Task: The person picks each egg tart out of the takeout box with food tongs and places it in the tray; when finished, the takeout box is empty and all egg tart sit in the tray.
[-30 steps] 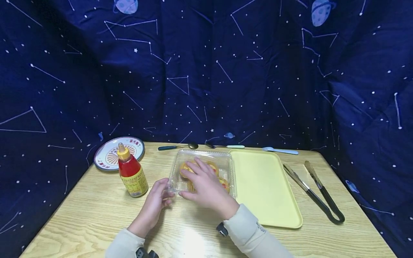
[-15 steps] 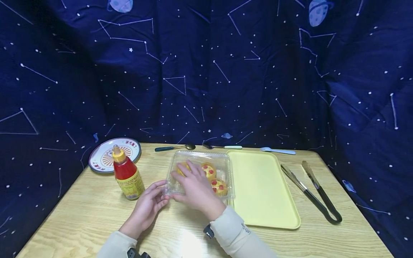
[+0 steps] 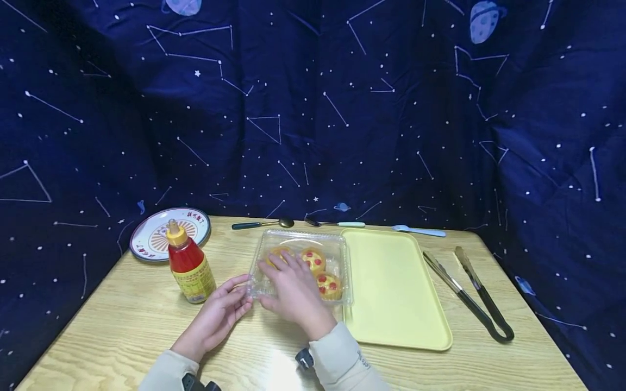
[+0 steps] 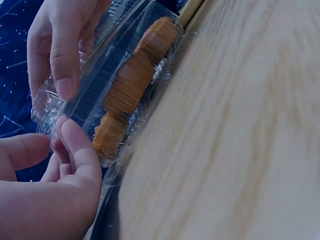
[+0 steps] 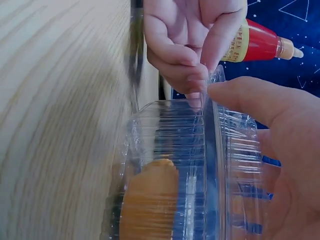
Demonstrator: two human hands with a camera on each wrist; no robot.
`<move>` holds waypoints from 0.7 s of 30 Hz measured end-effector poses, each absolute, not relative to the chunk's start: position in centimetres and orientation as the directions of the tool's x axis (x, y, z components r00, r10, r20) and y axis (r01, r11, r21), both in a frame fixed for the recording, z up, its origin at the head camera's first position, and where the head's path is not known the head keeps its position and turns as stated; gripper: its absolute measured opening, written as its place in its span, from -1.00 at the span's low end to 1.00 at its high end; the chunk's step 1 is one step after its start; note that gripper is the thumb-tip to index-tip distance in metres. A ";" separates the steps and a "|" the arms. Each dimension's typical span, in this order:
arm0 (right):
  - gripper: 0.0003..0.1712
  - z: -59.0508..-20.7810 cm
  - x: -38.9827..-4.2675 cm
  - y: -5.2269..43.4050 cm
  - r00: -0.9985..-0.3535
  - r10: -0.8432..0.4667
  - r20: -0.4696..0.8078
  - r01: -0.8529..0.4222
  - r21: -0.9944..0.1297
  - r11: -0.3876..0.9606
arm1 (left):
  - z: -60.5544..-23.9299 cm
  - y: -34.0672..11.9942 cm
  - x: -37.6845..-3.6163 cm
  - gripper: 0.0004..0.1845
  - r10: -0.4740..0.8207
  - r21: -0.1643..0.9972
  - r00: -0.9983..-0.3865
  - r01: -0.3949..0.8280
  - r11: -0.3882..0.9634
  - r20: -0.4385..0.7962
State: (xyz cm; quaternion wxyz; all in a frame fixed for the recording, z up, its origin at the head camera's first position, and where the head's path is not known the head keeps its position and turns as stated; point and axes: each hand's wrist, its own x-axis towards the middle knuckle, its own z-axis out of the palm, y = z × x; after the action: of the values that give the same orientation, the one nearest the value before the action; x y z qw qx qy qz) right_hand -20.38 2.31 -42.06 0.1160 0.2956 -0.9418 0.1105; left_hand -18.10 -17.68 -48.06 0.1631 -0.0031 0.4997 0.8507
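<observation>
The right hand (image 3: 293, 288) lies flat over the lid of the clear plastic clamshell box (image 3: 337, 255), fingers spread across the top and the thumb (image 5: 250, 100) hooked at the near left corner. The left hand (image 3: 217, 315) meets it at that same corner, its fingertips (image 4: 75, 145) curled in and pinching the thin rim flap of the box between thumb and forefinger. Inside the box sit small yellow tarts with red dots (image 3: 314, 259), in fluted golden shells as the wrist views show.

The box rests on the wooden table (image 3: 122, 326). Just to the right of the box, its edge touching or nearly so, lies a pale yellow tray (image 3: 391, 282). Left of the box, near the left hand, stands a red sauce bottle with a yellow cap (image 3: 188, 266), and farther left beyond it a patterned round plate (image 3: 146, 239). Behind the box, along the dark starry cloth, lie a spoon (image 3: 261, 224), a second spoon with a pale handle (image 3: 335, 223) and a light blue fork (image 3: 418, 231). Well to the right of the box, past the tray, lie black-handled tongs (image 3: 471, 296).
</observation>
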 end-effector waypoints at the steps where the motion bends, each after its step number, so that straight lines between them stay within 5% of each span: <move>1: -0.18 -42.0 -20.3 2.3 -0.801 -0.526 0.284 -0.579 -0.146 0.802 | -48.1 -17.7 -18.1 -0.54 0.281 0.847 -0.946 -0.281 -0.451 -0.165; 12: -0.17 -42.3 -20.3 1.8 -0.819 -0.487 0.304 -0.547 -0.159 0.822 | -48.6 -18.4 -18.1 -0.45 0.314 0.851 -0.942 -0.260 -0.456 -0.119; 21: -0.30 -42.8 -20.6 1.9 -0.744 -0.529 0.408 -0.589 -0.026 0.808 | -48.9 -18.3 -18.3 -0.45 0.290 0.876 -0.953 -0.215 -0.431 -0.091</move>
State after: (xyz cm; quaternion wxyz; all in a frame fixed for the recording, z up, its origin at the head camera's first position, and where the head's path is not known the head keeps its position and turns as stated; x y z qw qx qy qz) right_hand -20.62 1.88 -42.79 0.1945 0.3005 -0.9306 0.0766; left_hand -18.35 -18.26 -48.94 0.1495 0.0367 0.5118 0.8452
